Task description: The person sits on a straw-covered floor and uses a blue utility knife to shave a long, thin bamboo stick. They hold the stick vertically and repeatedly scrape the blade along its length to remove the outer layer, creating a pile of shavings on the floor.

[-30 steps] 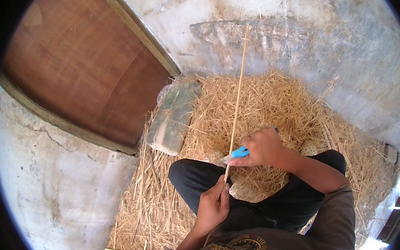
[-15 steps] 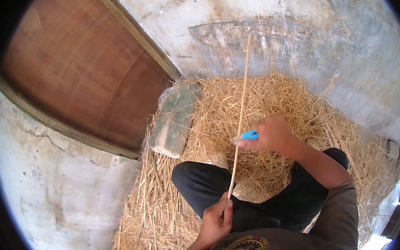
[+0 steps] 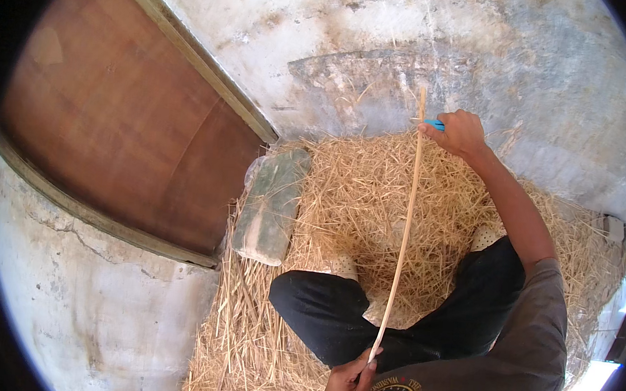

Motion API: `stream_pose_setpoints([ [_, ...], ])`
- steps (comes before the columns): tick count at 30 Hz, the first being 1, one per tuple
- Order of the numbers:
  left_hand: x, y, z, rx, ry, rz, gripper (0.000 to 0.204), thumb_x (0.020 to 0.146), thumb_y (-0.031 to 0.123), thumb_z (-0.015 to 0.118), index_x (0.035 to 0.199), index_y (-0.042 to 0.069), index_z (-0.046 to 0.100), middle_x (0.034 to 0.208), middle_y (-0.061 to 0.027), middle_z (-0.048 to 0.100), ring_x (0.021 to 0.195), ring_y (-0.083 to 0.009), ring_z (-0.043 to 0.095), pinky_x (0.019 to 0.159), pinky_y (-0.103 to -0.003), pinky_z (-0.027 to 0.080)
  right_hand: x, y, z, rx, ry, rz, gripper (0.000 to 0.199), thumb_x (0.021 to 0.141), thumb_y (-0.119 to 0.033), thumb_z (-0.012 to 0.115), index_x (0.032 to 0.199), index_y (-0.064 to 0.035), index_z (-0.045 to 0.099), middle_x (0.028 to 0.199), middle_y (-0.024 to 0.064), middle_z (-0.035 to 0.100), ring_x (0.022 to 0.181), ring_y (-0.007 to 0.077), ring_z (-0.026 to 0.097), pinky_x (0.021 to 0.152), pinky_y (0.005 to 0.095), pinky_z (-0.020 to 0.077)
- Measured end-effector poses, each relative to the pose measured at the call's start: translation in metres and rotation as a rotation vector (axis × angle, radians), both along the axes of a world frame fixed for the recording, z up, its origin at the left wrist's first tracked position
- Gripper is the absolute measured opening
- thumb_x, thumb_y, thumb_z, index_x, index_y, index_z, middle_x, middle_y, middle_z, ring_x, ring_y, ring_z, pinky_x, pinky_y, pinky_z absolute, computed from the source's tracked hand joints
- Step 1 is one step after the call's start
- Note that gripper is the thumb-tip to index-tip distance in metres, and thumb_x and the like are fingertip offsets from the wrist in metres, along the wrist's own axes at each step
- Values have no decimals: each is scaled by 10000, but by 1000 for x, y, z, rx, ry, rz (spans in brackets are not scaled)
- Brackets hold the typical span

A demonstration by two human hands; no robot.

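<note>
Pinching the lower end of a long pale strip (image 3: 405, 233) between thumb and fingers, the left hand (image 3: 349, 381) sits low, close against the dark brown shirt (image 3: 474, 370). The right hand (image 3: 464, 131), its arm stretched far forward, is closed around a blue-handled tool (image 3: 434, 124), which meets the strip just below its upper tip; the tool's working end is too small to make out clearly. Between the two hands the strip runs slightly bowed, leaning a little to the right at the top and passing above the gap between the bent legs in dark trousers (image 3: 320, 311). Around and beneath the legs spreads a thick layer of dry straw (image 3: 371, 177), heaped higher toward the far side. Left of the heap, a greenish-grey slab (image 3: 272, 211) with a pale streak lies on the straw. Beyond stand a stained whitish wall (image 3: 536, 59) and, to the left, a reddish-brown panel (image 3: 131, 127) edged by a wooden frame (image 3: 200, 52).
</note>
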State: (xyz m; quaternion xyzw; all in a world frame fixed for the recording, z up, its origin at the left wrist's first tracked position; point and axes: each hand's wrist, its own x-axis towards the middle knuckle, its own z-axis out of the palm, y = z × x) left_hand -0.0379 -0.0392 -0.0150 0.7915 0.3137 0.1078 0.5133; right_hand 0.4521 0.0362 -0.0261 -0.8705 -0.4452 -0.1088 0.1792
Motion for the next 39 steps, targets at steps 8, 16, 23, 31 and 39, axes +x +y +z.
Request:
stream_pose_setpoints([
  [8, -4, -3, -3, -394, 15, 70, 282, 999, 238, 456, 1058, 28, 635, 583, 27, 445, 504, -68, 402, 474, -234, 347, 75, 7, -21, -18, 40, -468, 851, 833, -787, 316, 787, -27, 697, 757, 160, 667, 701, 279, 653, 652, 427, 512],
  [16, -9, 35, -11, -775, -103, 295, 294, 1024, 234, 391, 1089, -15, 533, 519, 27, 391, 386, -43, 351, 379, -208, 305, 66, -56, -67, 6, 419, -351, 898, 847, -766, 324, 705, 69, 622, 771, 241, 627, 738, 329, 622, 700, 478, 470],
  [23, 47, 66, -16, -667, -323, 156, 280, 1038, 229, 346, 938, 16, 497, 495, 24, 353, 351, -52, 312, 380, -215, 289, -130, -38, -32, 41, 337, 601, 599, 798, -659, 581, 657, -79, 631, 501, 90, 525, 464, 257, 556, 474, 388, 435],
  [31, 79, 73, -10, -1030, -461, 158, 278, 1039, 270, 341, 879, 72, 453, 491, 20, 308, 358, -74, 236, 412, -230, 238, -174, -34, -22, 34, 195, 686, 744, 731, -788, 509, 573, -67, 600, 443, 118, 504, 405, 291, 549, 408, 403, 423],
  [39, 74, 76, -11, -1123, -473, 166, 254, 1037, 268, 348, 876, 90, 430, 508, 15, 302, 392, -76, 224, 432, -234, 228, -190, -23, -26, 124, 52, 696, 665, 720, -749, 574, 539, -109, 564, 448, 67, 489, 395, 253, 533, 395, 370, 407],
])
